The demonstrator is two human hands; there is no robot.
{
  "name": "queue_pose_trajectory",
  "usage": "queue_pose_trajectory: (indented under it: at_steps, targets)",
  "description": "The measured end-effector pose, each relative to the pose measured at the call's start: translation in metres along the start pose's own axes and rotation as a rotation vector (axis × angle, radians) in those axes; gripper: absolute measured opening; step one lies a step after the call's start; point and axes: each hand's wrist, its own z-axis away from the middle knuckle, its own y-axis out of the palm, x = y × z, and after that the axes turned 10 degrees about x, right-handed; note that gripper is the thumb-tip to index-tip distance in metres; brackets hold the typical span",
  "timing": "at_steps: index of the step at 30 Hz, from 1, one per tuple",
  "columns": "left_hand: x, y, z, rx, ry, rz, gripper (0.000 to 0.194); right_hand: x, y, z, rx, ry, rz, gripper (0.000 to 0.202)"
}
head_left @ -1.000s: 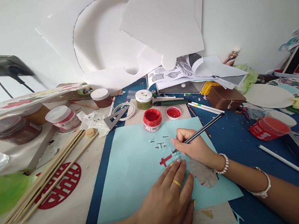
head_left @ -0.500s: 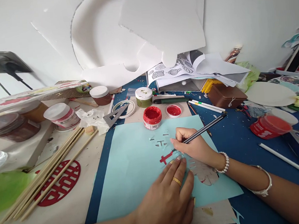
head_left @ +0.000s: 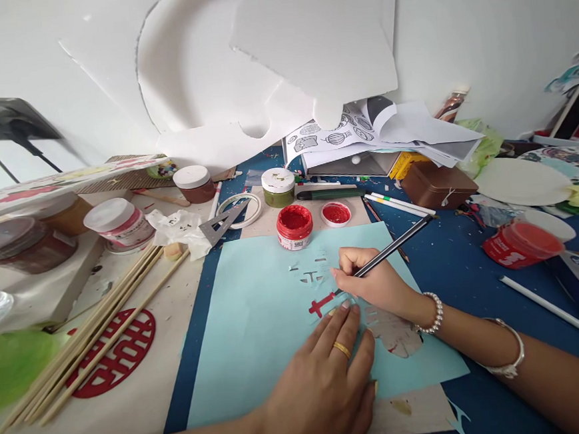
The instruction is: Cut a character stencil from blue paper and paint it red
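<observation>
My right hand [head_left: 374, 277] grips a thin dark paintbrush [head_left: 396, 243], its tip down on a red painted mark [head_left: 322, 304] in the light blue paper [head_left: 248, 327]. Shapes are cut out of this sheet, some above the red mark and a larger one under my right wrist. My left hand [head_left: 326, 368] lies flat on the paper with fingers stretched out, just below the brush tip. Beyond the paper's far edge stands an open jar of red paint [head_left: 295, 228], and its lid [head_left: 336, 214] lies beside it, red inside.
Several wooden sticks [head_left: 97, 326] lie at left across a red cut-out ornament [head_left: 117, 354]. Behind the paper are a green paint jar [head_left: 278, 188], a tape roll [head_left: 241, 211] and a set square [head_left: 224, 223]. A red tub [head_left: 521, 244] and a white rod [head_left: 552, 310] are at right.
Almost nothing differs. The brush's back end has tipped slightly down and left, while its tip stays by the red mark; my left hand keeps its place.
</observation>
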Motion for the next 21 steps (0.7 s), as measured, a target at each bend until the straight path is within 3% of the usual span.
queue_pose_trajectory:
  at_steps: [21]
  targets:
    - [0.0002,0.0012,0.0014,-0.005,-0.002,-0.009,0.038,-0.0007,0.0009,0.0001,0.006,-0.001,-0.013,0.03]
